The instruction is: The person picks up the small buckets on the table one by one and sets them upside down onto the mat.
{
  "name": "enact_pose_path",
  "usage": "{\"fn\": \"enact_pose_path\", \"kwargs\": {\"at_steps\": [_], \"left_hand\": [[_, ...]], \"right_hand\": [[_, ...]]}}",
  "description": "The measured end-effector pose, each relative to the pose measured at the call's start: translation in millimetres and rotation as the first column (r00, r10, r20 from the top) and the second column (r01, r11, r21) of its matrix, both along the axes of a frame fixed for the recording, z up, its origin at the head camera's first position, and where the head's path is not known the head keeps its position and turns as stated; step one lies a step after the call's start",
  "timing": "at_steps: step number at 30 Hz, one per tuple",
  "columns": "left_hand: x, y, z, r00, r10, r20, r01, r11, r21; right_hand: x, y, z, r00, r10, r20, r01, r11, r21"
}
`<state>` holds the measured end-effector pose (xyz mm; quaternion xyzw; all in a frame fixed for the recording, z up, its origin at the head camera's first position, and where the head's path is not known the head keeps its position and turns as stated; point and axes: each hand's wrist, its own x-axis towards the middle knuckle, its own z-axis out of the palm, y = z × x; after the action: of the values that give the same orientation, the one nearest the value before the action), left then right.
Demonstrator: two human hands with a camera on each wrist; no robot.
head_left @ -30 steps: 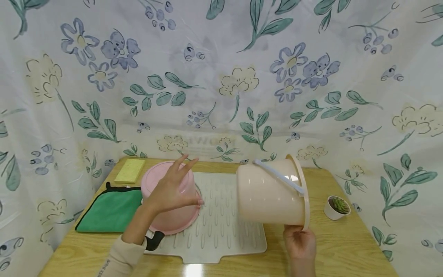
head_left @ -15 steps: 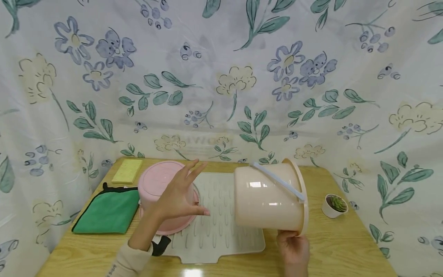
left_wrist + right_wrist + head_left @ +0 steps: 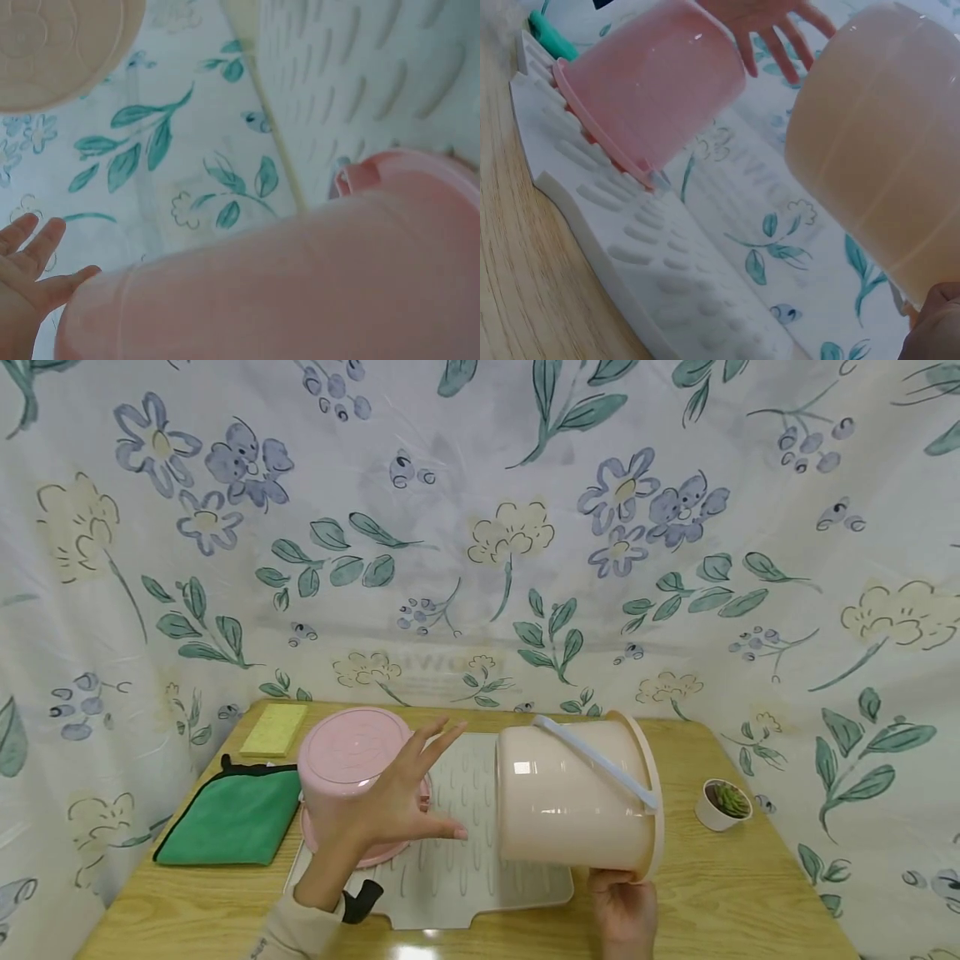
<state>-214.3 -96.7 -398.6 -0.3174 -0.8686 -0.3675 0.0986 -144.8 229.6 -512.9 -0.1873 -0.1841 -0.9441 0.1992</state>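
Note:
My right hand [image 3: 624,910] grips the rim of a cream bucket [image 3: 573,797] from below. The bucket lies on its side in the air, mouth to the right, its pale blue handle [image 3: 596,760] across the upper side. A pink bucket [image 3: 352,752] stands upside down on a light grey drying mat [image 3: 487,893]. In front of the pink bucket my left hand [image 3: 401,797] hovers with fingers spread and thumb out, holding nothing. From the right wrist view, the left hand [image 3: 769,26] shows between the two buckets.
A green cloth pouch [image 3: 232,818] with black edging lies left of the mat. Behind it is a yellow sponge cloth [image 3: 273,730]. A small potted succulent [image 3: 723,804] stands at the right of the wooden table [image 3: 720,893]. A floral curtain [image 3: 480,527] hangs behind.
The cream bucket has come a little left and lower with my right hand. My left hand has moved right, toward its base, fingers still spread. The pink bucket stays in place.

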Motion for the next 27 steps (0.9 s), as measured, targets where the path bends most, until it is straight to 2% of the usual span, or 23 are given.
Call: {"fn": "enact_pose_path", "kwargs": {"at_steps": [3,6,15,19,22,25,27], "left_hand": [[1.4,4,-1.3,0.998,-0.044,0.037,0.043,0.998,0.035],[2.2,7,-1.6,0.996,-0.076,0.043,0.073,0.995,0.061],[3.8,17,-0.9,0.991,-0.12,-0.067,0.127,0.985,0.114],[5.2,22,-3.1,0.977,-0.201,-0.075,0.212,0.959,0.19],[6.0,26,-6.8,0.96,-0.26,-0.103,0.278,0.928,0.247],[7.0,31,-10.7,0.947,-0.288,-0.143,0.318,0.904,0.284],[8.4,36,-12.8,0.944,-0.28,-0.173,0.321,0.898,0.3]], "right_hand": [[1.1,-5,0.9,1.0,-0.015,0.026,0.015,1.0,-0.003],[1.7,-10,4.0,0.999,-0.017,0.038,0.017,1.0,-0.008],[3.1,-27,12.6,0.999,0.03,0.032,-0.03,1.0,-0.007],[2.8,-35,12.3,0.999,0.034,-0.01,-0.034,0.999,0.0],[0.6,-40,11.9,0.999,0.042,-0.032,-0.042,0.999,0.004],[-0.1,-44,10.2,0.998,0.05,-0.026,-0.051,0.999,-0.001],[0.1,-47,9.2,0.998,0.049,-0.028,-0.049,0.999,-0.004]]}}
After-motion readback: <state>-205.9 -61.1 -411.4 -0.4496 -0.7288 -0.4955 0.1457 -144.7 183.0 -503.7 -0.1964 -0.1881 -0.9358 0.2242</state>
